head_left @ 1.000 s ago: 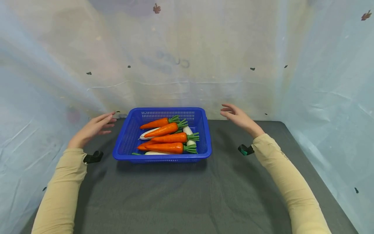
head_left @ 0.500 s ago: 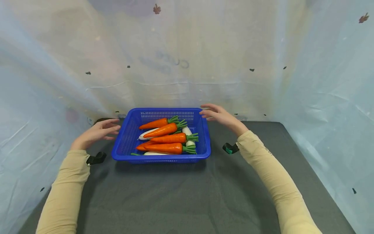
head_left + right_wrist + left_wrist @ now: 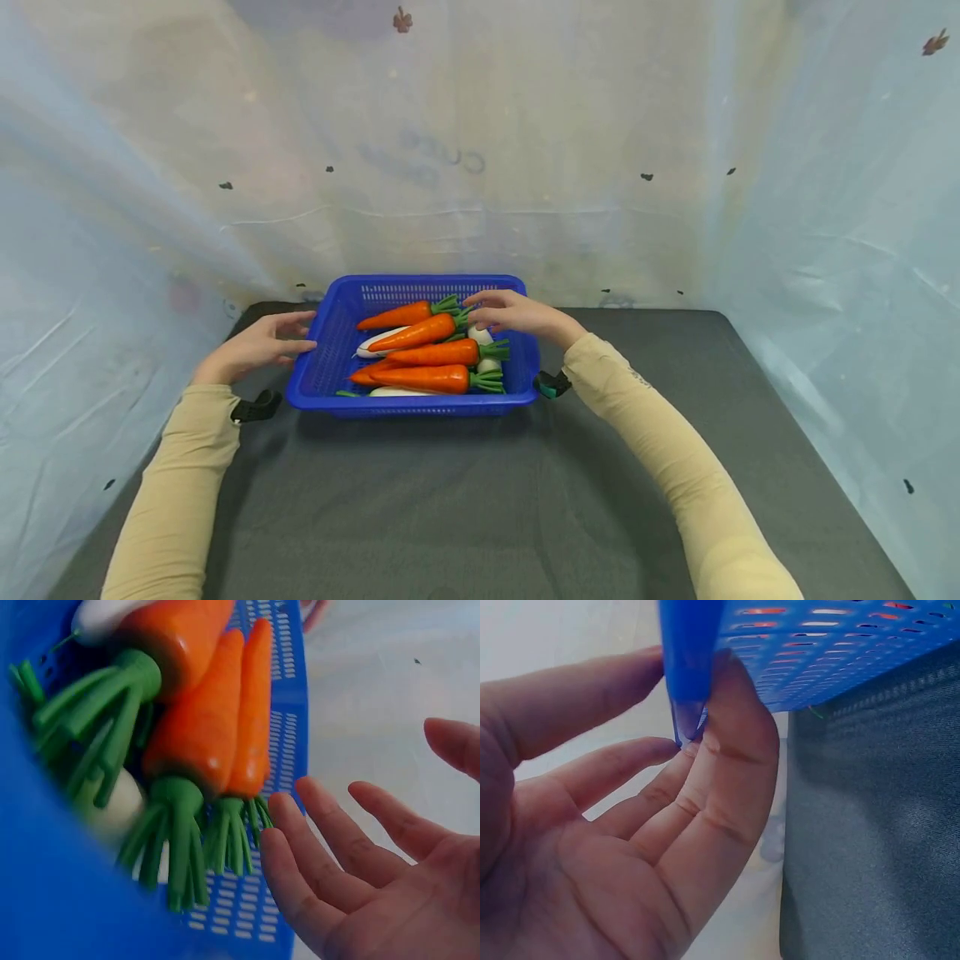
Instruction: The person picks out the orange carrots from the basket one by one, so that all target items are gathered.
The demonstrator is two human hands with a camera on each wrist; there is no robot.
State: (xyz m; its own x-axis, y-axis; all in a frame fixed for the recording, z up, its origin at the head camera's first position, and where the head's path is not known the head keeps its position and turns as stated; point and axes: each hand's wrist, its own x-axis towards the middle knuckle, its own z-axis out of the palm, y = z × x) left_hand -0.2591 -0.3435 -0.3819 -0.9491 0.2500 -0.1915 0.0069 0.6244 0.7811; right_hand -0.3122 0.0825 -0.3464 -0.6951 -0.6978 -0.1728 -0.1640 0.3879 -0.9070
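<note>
The right hand (image 3: 513, 315) hovers over the far right part of the blue basket (image 3: 324, 367), just right of centre in the head view, fingers spread apart and relaxed, gripping nothing. In the right wrist view its fingertips (image 3: 289, 825) lie just beside the green tops of the carrots (image 3: 217, 727), whether touching them I cannot tell. The carrots (image 3: 431, 354) lie side by side in the basket, tips to the left and green tops to the right, with white radishes (image 3: 483, 337) partly showing among and under them.

The left hand (image 3: 258, 346), left of centre, is at the basket's left rim with fingers straight and loosely apart; in the left wrist view its fingers (image 3: 727, 750) touch the basket's blue edge (image 3: 686, 652), not curled round it.

The basket stands on the dark grey surface (image 3: 465, 500), towards its far side. Pale sheeting (image 3: 480, 142) hangs behind and at both sides.
</note>
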